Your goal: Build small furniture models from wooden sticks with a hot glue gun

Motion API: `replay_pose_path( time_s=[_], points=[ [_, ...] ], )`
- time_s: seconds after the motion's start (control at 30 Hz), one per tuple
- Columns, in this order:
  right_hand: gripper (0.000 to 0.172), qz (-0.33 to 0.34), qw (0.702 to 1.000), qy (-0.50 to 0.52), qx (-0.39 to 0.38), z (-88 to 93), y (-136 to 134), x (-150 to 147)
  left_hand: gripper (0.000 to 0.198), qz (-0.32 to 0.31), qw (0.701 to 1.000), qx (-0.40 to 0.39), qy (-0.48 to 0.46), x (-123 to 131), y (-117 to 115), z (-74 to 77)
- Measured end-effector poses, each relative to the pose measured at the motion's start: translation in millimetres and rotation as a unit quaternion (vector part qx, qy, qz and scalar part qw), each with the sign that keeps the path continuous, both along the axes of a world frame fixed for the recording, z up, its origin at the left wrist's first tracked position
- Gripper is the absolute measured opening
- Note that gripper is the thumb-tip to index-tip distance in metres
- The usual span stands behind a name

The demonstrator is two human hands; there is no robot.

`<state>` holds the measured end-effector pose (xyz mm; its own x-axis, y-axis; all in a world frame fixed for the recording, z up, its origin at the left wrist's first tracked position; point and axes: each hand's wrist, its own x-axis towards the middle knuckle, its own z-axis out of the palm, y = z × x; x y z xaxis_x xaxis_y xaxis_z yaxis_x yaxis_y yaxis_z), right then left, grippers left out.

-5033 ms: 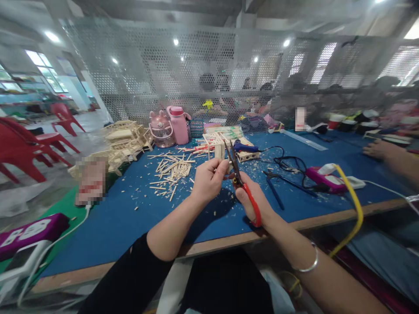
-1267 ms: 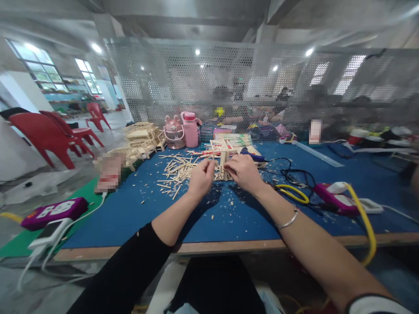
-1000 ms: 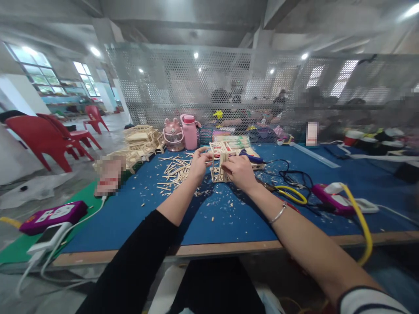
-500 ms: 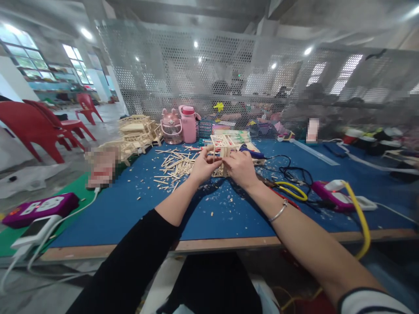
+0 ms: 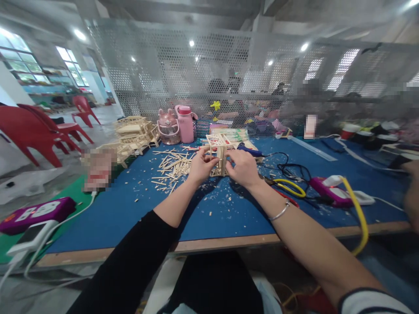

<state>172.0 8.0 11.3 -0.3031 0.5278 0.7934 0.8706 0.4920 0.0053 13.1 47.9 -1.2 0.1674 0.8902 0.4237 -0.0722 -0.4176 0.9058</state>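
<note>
A small model (image 5: 221, 153) built of pale wooden sticks stands upright on the blue mat between my hands. My left hand (image 5: 202, 166) grips its left side, thumb and fingers closed on the sticks. At the opposite side, my right hand (image 5: 244, 168) has its fingers curled against the model's edge, with the thumb bent below them. Whether a loose stick is in those fingers is too small to tell. Left of the model lies a heap of loose wooden sticks (image 5: 178, 165). A blue glue gun (image 5: 250, 150) rests just behind my right hand.
Stacked stick models (image 5: 135, 131) stand at the back left, near a pink bottle (image 5: 186, 124). Yellow-handled pliers (image 5: 291, 187), black cables and a purple power strip (image 5: 332, 192) lie on the right. A perforated metal screen (image 5: 196, 78) rises behind the table. Another person's arm (image 5: 413, 187) shows at the right edge.
My right hand's fingers have shifted slightly right and loosened from the model's front. My left hand keeps its hold. Another person's arm has appeared at the right edge.
</note>
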Motion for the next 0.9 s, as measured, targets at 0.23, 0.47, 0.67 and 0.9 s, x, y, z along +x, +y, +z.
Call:
replay_pose_path(
  time_s=[0.23, 0.47, 0.67, 0.9],
  points=[
    [0.019, 0.022, 0.999, 0.017, -0.025, -4.5, 0, 2, 0.06, -0.002, 1.0, -0.008, 0.003, 0, 1, 0.6],
    [0.025, 0.003, 1.0, -0.026, -0.017, -5.8, 5, -5, 0.063, 0.002, 1.0, -0.002, 0.003, 1, 0, 0.6],
    [0.026, -0.014, 0.999, -0.052, -0.01, -4.7, 7, -5, 0.063, -0.001, 1.0, 0.007, 0.016, 1, 0, 0.8],
    [0.027, -0.022, 0.998, -0.064, -0.02, -2.5, 7, -6, 0.056, -0.006, 1.0, -0.002, -0.001, -1, 2, 1.3]
  ],
)
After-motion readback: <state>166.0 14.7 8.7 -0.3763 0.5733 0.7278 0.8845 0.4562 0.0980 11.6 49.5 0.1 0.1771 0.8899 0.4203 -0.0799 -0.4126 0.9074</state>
